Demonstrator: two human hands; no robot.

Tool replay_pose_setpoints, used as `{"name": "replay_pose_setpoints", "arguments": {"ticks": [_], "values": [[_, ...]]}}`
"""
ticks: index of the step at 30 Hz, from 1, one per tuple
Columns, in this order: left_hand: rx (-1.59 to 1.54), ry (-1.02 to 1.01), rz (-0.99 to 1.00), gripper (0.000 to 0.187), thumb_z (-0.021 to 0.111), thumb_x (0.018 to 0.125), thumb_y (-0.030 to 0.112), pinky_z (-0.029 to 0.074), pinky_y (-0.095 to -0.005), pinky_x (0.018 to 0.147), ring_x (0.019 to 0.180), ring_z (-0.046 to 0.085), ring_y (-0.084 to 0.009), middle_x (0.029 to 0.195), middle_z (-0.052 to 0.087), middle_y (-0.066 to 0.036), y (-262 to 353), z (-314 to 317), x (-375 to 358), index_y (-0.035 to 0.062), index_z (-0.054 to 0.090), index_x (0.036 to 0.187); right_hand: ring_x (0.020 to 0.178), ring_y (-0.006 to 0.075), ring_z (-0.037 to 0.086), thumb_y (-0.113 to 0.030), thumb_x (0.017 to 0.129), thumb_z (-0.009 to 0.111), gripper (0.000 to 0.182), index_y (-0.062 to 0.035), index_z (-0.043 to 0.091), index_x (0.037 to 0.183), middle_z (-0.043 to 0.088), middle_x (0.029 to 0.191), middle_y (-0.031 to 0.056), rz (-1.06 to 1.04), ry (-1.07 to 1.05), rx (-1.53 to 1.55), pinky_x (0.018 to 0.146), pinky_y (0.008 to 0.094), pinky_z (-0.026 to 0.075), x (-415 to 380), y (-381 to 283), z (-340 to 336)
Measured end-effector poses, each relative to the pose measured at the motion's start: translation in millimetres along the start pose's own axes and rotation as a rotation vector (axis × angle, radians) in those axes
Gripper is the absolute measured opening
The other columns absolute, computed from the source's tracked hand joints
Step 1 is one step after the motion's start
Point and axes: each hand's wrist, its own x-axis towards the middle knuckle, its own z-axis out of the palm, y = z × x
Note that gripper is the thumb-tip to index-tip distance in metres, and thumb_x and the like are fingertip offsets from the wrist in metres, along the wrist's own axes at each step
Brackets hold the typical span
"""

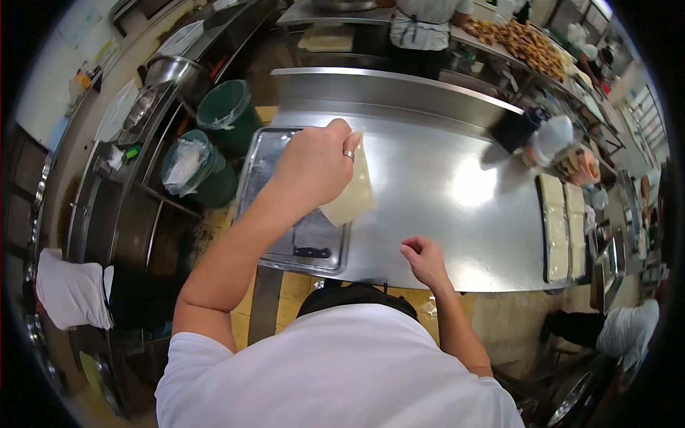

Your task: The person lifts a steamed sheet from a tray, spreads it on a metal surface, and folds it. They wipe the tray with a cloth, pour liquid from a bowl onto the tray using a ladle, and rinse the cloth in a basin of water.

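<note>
Left hand [314, 164]: one; thumb and fingers pinched closed on the upper edge of a pale cream, thin, flexible sheet [353, 196], smooth, angular at the lower corners, which hangs below the hand. Silver-coloured band ring [348, 154] on one finger.

Right hand [426, 262]: one; fingers curled in to the thumb, nothing visible in its grasp; near the front edge of the table [421, 171], contact unclear.

Table: brushed, reflective metal, raised backsplash beyond both hands.

Rectangular metal tray [289, 246]: shallow, rimmed, shiny; beneath the left hand and forearm. Black riveted handle [312, 252], apparently a knife's, lying in it, on the near side of the left hand.

Dark rectangular tray [588, 265]: well to the right of the right hand; carries cream, smooth-topped slabs [553, 228] in two columns.

Green plastic bins [246, 120]: left of the left hand, translucent liners.
</note>
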Motion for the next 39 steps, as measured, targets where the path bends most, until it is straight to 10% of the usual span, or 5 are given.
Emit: {"name": "replay_pose_setpoints", "arguments": {"ticks": [10,16,25,33,39], "values": [[0.232,-0.074,-0.009,0.021,0.059,0.098,0.022,0.055,-0.0528,0.066,0.073,0.070,-0.0431,0.075,0.069,-0.023,-150,-29,-6,0.0012,0.060,0.093,0.083,0.0183,0.068,-0.019,0.092,0.071,0.027,0.0018,0.071,0.109,0.073,0.089,0.0107,-0.131,-0.234,0.086,0.077,0.0334,0.054,98,-103,154],[0.126,-0.312,0.077,0.020,0.062,0.091,0.019,0.060,-0.0476,0.070,0.078,0.074,-0.0393,0.078,0.072,-0.022,-168,41,-15,-0.0004,0.060,0.095,0.092,0.0154,0.065,-0.030,0.102,0.064,0.035,-0.0017,0.065,0.123,0.070,0.107,0.0079,0.163,-0.148,0.535,0.081,0.0333,0.054,125,-93,172],[-0.135,-0.509,-0.033,0.027,0.059,0.094,0.026,0.057,-0.0502,0.081,0.092,0.073,-0.0390,0.095,0.074,-0.021,-166,198,-39,0.0033,0.069,0.102,0.133,0.0324,0.054,-0.060,0.106,0.036,0.069,-0.0013,0.054,0.138,0.059,0.142,0.0140,0.583,-0.361,1.205,0.111,0.0504,0.043,161,-48,175],[-0.051,-0.143,-0.454,0.026,0.068,0.092,0.030,0.054,-0.0523,0.084,0.094,0.069,-0.0412,0.094,0.073,-0.020,-322,147,-56,0.0048,0.074,0.092,0.108,0.0312,0.066,-0.017,0.103,0.053,0.036,0.0032,0.056,0.132,0.066,0.122,0.0163,0.492,-0.098,0.742,0.098,0.0457,0.053,168,-11,187],[0.024,-0.407,-0.814,0.043,0.068,0.091,0.041,0.053,-0.0496,0.095,0.109,0.067,-0.0425,0.112,0.071,-0.028,-366,140,-65,-0.0007,0.075,0.102,0.099,0.0253,0.068,-0.003,0.101,0.052,0.028,0.0059,0.059,0.126,0.069,0.113,0.0148,0.380,-0.024,0.534,0.090,0.0393,0.055,168,0,194]]}}
